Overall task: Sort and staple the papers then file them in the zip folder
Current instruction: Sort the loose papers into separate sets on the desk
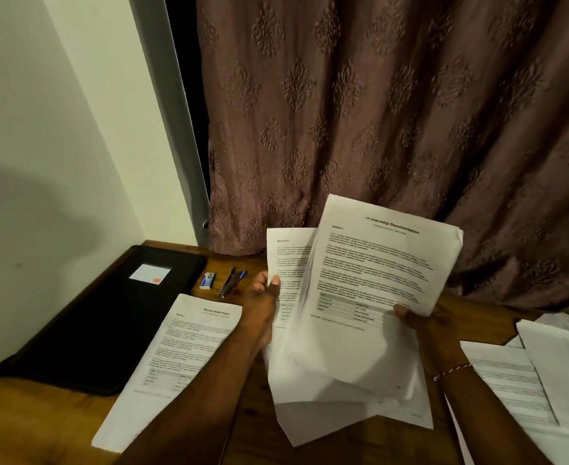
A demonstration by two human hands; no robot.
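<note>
1. Head view, hands: the left hand (pixel 261 293) pinches a sheaf (pixel 326 374) of papers held up over the table (pixel 41 431). Its thumb is on the front and its fingers are hidden behind. The right hand (pixel 424 318) pinches the bottom edge of the front sheet (pixel 377 263) (titled "Internship Documentation"), thumb on the print. That sheet is fanned apart from a back sheet (pixel 286 253) headed "Section 6".
2. Head view, table: a pile (pixel 182 344) headed "Sample Header Report" lies flat beside the left forearm. The black folder (pixel 102 317) lies flat at the far left, touching that pile's edge, and looks closed. The stapler (pixel 231 281) and a staple box (pixel 207 280) sit between the folder and the left hand. Loose sheets (pixel 545 357) overlap untidily at the right.
3. Progress: sorting seems to be under way. One pile looks set aside (whether it is stapled I cannot tell). The held sheaf and the loose sheets are not yet sorted. The stapler lies untouched and nothing is in the folder, so stapling and filing are probably all left to do.
</note>
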